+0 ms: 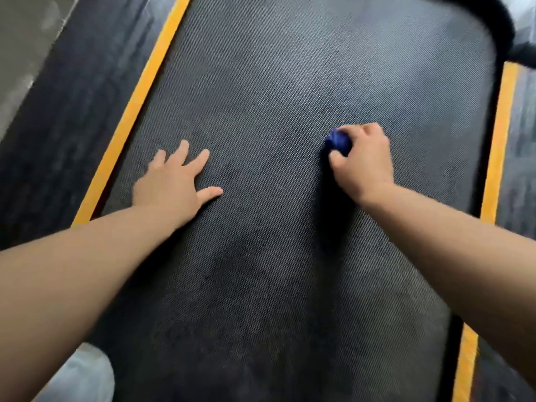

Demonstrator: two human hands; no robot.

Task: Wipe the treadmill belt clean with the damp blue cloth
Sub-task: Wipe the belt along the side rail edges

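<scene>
Your right hand [362,162] grips the balled cloth [338,141] against the belt [275,82], toward its right edge. Your left hand [177,181] lies flat, fingers spread, near the left edge. Darker, damp-looking patches mark the middle; the far end looks unwiped, so you're probably partway.

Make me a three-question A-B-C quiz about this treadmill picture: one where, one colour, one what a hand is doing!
1. The spread left hand rests on: A) the dark textured treadmill belt B) a pillow C) a table
2. The long stripes beside the belt are: A) red B) yellow C) green
3. The right hand is: A) flat, empty B) gripping the bunched blue cloth C) pointing upward
Answers: A, it lies flat there; B, both look yellow; B, it curls round the cloth.
</scene>
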